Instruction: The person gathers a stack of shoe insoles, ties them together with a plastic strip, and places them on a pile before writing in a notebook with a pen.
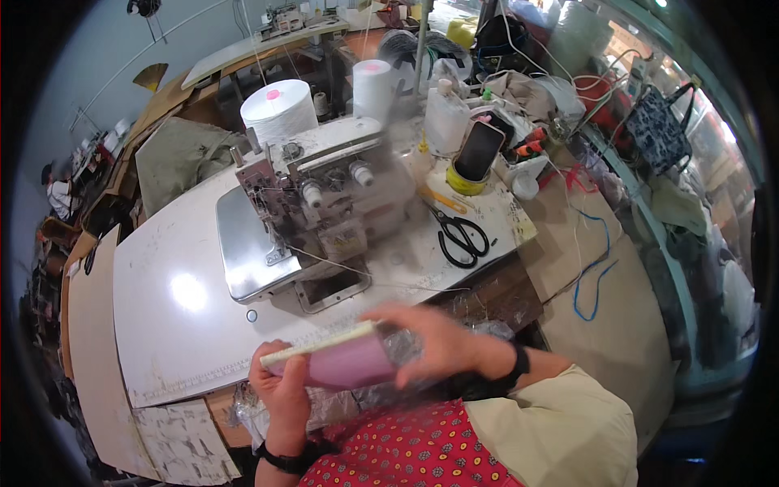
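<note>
My left hand is closed on the left end of a flat lilac-pink piece with a thick pale yellow-green upper edge. Whether it is cloth or a pad I cannot tell. At its other end my right hand is blurred by motion, thumb and fingers spread wide apart, the fingertips near the piece's upper corner. Both hands are just in front of the white sewing table. Beyond them stands an overlock sewing machine, a pale thread trailing from it to the right.
Two white thread cones stand behind the machine. Black-handled scissors, a yellow cutter and a phone in a yellow holder are to its right. A blue cord lies on the right-hand board. Clear plastic lies below the piece.
</note>
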A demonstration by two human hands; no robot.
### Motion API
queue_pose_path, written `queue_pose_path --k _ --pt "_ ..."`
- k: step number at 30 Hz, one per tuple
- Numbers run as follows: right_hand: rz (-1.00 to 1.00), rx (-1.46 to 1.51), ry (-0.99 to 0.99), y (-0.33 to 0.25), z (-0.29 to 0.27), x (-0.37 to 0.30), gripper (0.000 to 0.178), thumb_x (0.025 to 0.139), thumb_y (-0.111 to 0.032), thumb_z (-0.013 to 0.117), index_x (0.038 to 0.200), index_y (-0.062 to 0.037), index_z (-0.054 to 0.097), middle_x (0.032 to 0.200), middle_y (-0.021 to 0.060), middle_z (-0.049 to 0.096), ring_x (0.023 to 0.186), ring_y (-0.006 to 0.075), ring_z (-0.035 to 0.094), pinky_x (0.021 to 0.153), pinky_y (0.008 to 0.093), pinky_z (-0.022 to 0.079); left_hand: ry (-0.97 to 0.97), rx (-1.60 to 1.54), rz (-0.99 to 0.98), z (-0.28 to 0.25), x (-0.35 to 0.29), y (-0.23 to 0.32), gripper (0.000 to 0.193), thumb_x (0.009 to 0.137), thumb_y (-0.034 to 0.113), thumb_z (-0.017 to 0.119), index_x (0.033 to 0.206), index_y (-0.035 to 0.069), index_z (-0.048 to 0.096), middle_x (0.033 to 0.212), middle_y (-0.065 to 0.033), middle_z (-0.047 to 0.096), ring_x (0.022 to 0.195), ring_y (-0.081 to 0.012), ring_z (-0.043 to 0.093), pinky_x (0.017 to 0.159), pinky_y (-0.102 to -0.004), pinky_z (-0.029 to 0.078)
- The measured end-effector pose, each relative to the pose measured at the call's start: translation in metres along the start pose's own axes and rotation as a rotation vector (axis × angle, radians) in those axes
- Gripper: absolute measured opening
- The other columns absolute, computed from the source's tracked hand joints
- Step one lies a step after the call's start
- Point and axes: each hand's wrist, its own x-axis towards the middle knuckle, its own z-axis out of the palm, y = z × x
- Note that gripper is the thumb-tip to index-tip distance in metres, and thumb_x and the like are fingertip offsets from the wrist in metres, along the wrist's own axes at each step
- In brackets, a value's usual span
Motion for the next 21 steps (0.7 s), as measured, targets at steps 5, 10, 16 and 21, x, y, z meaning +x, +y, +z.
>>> queue_pose_path --k 5,10,16,21 --pt "0.302 0.075 0.145 0.019 0.038 -0.022 0.058 0.074 -0.028 0.076 0.120 -0.0013 0.052 0.105 0.0168 0.063 0.097 0.0241 0.062 0.085 0.0361 0.047 0.003 -0.177 -0.007 0.014 0.008 -0.015 0.008 0.094 0.013 0.054 0.094 0.005 0.053 0.083 -0.0006 0.054 0.072 -0.0062 0.048 0.066 -0.0205 0.041" --pt "0.227 0.282 0.825 0.005 -0.059 -0.030 0.041 0.079 -0.003 0.068 0.117 -0.0002 0.051 0.108 0.0097 0.061 0.096 0.0170 0.059 0.085 0.0328 0.049 0.018 -0.136 -0.176 -0.006 0.009 -0.012 0.016 0.098 0.015 0.046 0.107 0.003 0.053 0.089 -0.0042 0.058 0.073 -0.0069 0.051 0.065 -0.0216 0.044" --pt "0.360 0.025 0.906 0.041 -0.243 -0.105 0.042 0.085 -0.013 0.066 0.120 0.0026 0.050 0.102 0.0069 0.063 0.086 0.0137 0.060 0.078 0.0293 0.049 0.293 0.736 -0.001 -0.126 0.012 -0.066 0.019 0.095 0.009 0.048 0.112 0.003 0.055 0.077 -0.0027 0.058 0.064 -0.0069 0.048 0.058 -0.0210 0.040" --pt "0.495 0.032 1.092 0.086 -0.308 -0.142 0.037 0.089 -0.017 0.061 0.119 0.0020 0.053 0.109 0.0103 0.062 0.094 0.0175 0.061 0.082 0.0322 0.049 0.533 0.824 0.178 -0.202 0.014 -0.093 0.022 0.098 0.016 0.044 0.112 0.003 0.054 0.078 -0.0007 0.056 0.064 -0.0086 0.048 0.058 -0.0236 0.040"
